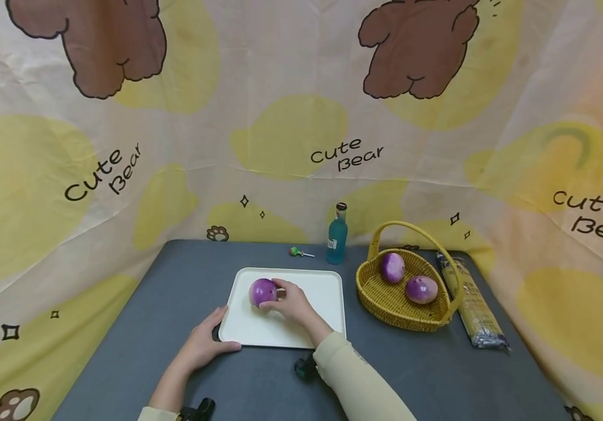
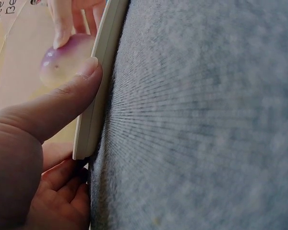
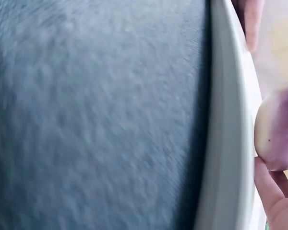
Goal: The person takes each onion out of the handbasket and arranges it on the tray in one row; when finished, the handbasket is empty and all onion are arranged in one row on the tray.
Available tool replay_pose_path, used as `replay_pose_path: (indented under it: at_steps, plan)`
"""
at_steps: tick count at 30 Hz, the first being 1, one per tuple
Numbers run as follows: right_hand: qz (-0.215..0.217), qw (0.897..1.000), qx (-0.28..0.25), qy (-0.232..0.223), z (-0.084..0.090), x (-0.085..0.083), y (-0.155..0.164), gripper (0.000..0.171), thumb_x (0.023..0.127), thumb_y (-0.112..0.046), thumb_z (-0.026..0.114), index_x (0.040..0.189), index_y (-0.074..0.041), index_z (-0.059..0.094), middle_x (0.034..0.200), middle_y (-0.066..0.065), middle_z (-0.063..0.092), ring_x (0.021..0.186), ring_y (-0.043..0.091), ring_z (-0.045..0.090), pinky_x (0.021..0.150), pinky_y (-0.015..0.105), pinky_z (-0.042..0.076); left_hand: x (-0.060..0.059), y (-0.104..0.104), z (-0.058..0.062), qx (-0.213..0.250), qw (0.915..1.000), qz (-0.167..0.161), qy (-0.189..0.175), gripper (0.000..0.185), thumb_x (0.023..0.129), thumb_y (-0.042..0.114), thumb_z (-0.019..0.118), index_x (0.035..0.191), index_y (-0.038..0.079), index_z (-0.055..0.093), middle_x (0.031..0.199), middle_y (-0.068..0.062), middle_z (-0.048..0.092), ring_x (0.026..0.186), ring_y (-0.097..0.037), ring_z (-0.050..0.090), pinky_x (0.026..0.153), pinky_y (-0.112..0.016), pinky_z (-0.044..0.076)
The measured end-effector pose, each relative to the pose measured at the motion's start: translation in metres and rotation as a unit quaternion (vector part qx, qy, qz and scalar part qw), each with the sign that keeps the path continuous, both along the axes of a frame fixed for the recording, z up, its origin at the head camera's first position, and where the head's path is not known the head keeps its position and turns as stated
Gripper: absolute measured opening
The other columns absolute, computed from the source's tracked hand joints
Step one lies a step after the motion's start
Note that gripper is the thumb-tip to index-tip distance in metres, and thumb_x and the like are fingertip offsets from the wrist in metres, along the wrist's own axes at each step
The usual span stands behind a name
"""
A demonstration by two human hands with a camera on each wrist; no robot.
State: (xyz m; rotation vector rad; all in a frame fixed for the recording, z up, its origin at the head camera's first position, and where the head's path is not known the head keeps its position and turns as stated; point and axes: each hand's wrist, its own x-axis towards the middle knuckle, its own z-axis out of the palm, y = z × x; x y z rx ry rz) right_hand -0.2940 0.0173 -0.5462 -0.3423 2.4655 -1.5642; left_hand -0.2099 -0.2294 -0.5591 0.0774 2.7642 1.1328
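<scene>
A purple-and-cream round vegetable (image 1: pixel 262 293) is over the left part of a white tray (image 1: pixel 312 292). My right hand (image 1: pixel 292 303) pinches it from the right, thumb at the near side and fingers at the far side. In the right wrist view the vegetable (image 3: pixel 274 132) shows its pale end and small dark specks. My left hand (image 1: pixel 203 345) grips the tray's near left corner. Its thumb (image 2: pixel 72 98) lies at the front rim in the left wrist view, while the other fingers curl by the corner.
A yellow woven basket (image 1: pixel 385 313) with a tall handle holds two more purple vegetables, right of the tray. Beside it lies a long clear-and-yellow packet (image 1: pixel 475 307). Behind the tray stand a blue bottle (image 1: pixel 336 240) and a lollipop (image 1: pixel 298 252), lying down. A printed cloth hangs behind the grey table.
</scene>
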Motion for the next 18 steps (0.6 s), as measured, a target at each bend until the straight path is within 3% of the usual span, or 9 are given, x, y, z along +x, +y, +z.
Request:
replay_pose_path:
  at_steps: [18]
  plan:
    - [0.017,1.0,0.003,0.01,-0.0058,0.0001,-0.0111,0.081,0.081,-0.037,0.086,0.149,-0.014,0.05,0.134,0.008,0.063,0.12,0.023,0.061,0.103,0.043,0.051,0.0011,0.0,0.0002,-0.007,1.0,0.001,0.001,0.113,0.071,0.051,0.089,0.159,0.007,0.032,0.161,-0.029,0.028,0.147,-0.051,0.028,0.113,-0.067,0.031]
